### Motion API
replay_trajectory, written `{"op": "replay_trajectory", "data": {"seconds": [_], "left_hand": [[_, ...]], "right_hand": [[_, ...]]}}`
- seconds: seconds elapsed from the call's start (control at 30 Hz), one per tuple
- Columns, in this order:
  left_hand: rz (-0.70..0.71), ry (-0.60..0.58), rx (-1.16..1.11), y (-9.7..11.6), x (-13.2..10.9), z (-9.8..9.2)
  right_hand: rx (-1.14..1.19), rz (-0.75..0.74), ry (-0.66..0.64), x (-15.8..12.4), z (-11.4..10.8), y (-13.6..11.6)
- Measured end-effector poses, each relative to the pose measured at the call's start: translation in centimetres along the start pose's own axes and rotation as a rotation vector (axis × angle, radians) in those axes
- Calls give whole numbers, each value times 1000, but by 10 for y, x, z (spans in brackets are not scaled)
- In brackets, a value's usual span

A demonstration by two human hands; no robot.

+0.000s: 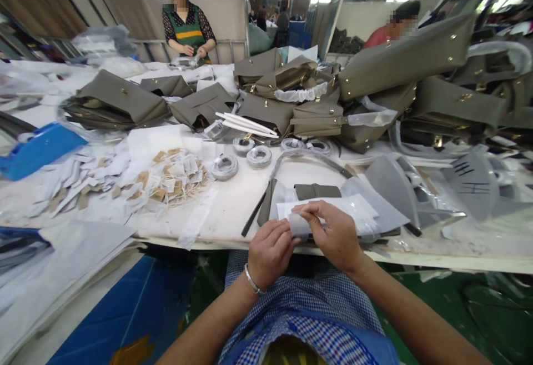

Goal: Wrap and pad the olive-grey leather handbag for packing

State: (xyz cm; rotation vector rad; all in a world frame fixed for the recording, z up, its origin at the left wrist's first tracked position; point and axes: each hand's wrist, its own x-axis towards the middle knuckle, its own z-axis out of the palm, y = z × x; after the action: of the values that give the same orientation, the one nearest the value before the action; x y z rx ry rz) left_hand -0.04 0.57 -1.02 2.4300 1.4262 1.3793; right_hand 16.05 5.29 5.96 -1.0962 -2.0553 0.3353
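Observation:
At the table's front edge my left hand (272, 248) is closed on the left end of a thin white wrapping sheet (298, 225). My right hand (335, 231) pinches the same sheet from the right, thumb and fingertips together. Whatever the sheet goes around is hidden. Beneath and behind my hands lie more white sheets (353, 209) and an olive-grey bag part (317, 191). A narrow dark strap (254, 212) lies to the left of them.
Several olive-grey handbags (266, 110) are heaped across the back. Coiled wrapped straps (259, 156), a pile of tags with strings (179, 176) and a blue tape dispenser (41, 148) lie left. Grey panels (391, 187) stand right. A co-worker (187, 26) stands across the table.

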Motion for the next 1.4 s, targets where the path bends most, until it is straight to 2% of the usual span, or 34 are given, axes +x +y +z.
{"op": "replay_trajectory", "data": {"seconds": [0.13, 0.33, 0.63, 0.73, 0.9, 1.03, 1.17, 1.27, 1.4], "left_hand": [[-17, 3, -11, 1, -2, 1], [-90, 3, -30, 8, 0, -1], [-363, 90, 1, 17, 14, 3], [-422, 58, 50, 19, 20, 1], [-490, -73, 90, 20, 27, -7], [-457, -137, 134, 22, 32, -9], [-330, -150, 183, 26, 33, -7], [-229, -165, 183, 28, 29, -7], [-193, -207, 226, 26, 22, -8]], "right_hand": [[-126, 14, -58, 7, 10, 12], [-124, 49, -112, 11, 21, 30], [-144, 148, -173, 15, 24, 34], [-142, 181, -195, 16, 24, 33], [-152, 189, -228, 18, 24, 35], [-176, 205, -255, 20, 24, 35], [-216, 224, -292, 22, 23, 34], [-236, 238, -309, 24, 24, 34], [-222, 252, -313, 29, 28, 38]]}}
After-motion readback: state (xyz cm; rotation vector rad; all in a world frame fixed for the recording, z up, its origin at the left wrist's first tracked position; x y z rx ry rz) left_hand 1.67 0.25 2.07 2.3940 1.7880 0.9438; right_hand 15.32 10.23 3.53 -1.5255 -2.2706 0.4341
